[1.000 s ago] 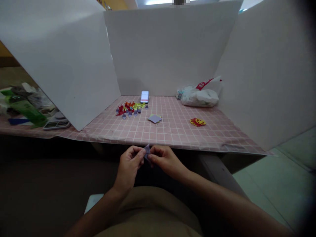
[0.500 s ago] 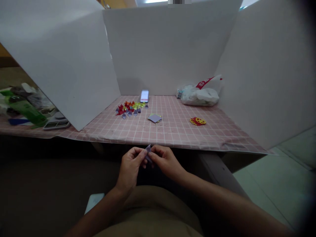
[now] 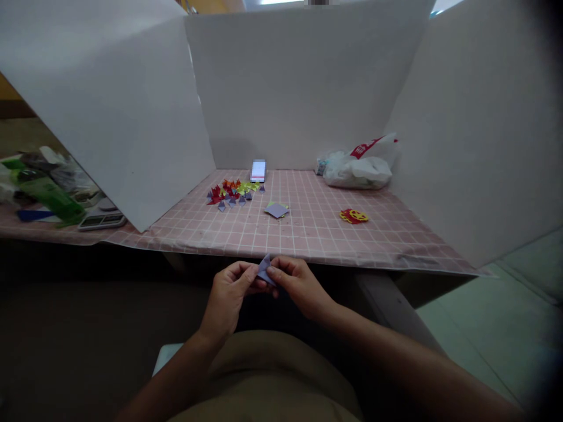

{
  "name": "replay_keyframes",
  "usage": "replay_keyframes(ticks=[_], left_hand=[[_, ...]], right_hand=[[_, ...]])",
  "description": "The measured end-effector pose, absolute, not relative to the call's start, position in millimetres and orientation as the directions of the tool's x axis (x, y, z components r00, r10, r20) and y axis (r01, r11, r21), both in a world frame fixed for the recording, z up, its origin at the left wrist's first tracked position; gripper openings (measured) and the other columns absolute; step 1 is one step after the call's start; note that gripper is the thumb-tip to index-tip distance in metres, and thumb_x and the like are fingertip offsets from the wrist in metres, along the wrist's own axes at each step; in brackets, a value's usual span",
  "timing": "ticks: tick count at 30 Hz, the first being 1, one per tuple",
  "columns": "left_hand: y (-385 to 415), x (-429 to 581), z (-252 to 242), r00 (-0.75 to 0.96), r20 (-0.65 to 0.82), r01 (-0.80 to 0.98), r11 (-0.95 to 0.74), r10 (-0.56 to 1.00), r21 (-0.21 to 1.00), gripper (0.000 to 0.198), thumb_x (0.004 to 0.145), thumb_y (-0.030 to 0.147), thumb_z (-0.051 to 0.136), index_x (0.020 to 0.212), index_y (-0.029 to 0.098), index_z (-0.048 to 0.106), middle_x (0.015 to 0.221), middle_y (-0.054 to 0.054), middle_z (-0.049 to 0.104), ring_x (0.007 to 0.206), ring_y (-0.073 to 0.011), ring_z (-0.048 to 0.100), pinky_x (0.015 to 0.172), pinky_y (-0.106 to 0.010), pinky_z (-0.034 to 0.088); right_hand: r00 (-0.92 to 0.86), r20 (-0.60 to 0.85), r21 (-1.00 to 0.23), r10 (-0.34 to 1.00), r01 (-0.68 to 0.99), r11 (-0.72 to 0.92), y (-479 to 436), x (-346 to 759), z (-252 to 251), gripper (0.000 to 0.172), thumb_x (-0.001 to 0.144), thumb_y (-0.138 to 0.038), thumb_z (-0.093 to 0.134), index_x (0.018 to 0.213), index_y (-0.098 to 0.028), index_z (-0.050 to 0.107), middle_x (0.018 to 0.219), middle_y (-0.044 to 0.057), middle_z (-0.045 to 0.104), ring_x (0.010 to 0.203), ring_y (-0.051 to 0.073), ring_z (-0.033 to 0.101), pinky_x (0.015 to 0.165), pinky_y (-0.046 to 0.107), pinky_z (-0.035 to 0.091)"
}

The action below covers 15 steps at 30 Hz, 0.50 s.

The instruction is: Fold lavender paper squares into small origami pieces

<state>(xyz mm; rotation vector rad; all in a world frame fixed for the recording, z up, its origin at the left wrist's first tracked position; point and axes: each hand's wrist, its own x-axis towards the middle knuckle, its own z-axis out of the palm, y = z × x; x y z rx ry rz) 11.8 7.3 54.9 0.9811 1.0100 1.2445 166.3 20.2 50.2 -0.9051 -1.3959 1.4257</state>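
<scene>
A small folded piece of purple paper (image 3: 265, 271) is pinched between my two hands, just off the table's front edge. My left hand (image 3: 232, 293) grips its left side between thumb and fingers. On the right side, my right hand (image 3: 301, 287) holds it with the thumb pressed on its face. Past the hands, a stack of square paper sheets (image 3: 277, 210) lies on the table, purple on top with yellow-green underneath. Farther left sits a cluster of small folded paper pieces (image 3: 231, 192) in red, orange, yellow and purple.
White panels (image 3: 299, 88) enclose the pink checked table (image 3: 308, 234) at the back and sides. A lit phone (image 3: 258, 170) leans at the back. Right of the sheets are yellow and red cut-outs (image 3: 353, 216) and a white plastic bag (image 3: 358, 170). Outside the left panel are a scale (image 3: 102, 220) and green bottle (image 3: 53, 199).
My hands have drawn slightly apart, and more of the purple paper's face shows between them. Both hands still hold it. The things on the table have not moved.
</scene>
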Motion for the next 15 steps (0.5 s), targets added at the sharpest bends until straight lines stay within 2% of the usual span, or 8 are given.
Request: replay_keyframes(ticks=[9,15], left_hand=[[7.9,9.1,53.1,0.029,-0.041,-0.19,0.046,0.999,0.981,0.019,0.074,0.03,0.078,0.071,0.013,0.07,0.062,0.0,0.067,0.058,-0.0104,0.062,0.061,-0.021,0.053],[7.2,12.4,48.7,-0.058,0.02,-0.183,-0.031,0.998,0.983,0.016,0.077,0.027,0.075,0.071,0.014,0.067,0.062,0.002,0.066,0.056,-0.0093,0.06,0.059,-0.02,0.051]], right_hand=[[-0.294,0.13,-0.992,0.947,-0.034,0.126,21.6,166.4,47.4,0.026,0.088,-0.036,0.061,0.071,-0.017,0.057,0.059,-0.003,0.055,0.049,0.008,0.048,0.049,0.021,0.036],[-0.297,0.154,-0.987,0.942,-0.009,0.159,16.0,164.4,52.4,0.02,0.086,-0.033,0.062,0.075,-0.017,0.059,0.064,-0.002,0.058,0.053,0.009,0.05,0.051,0.022,0.038]])
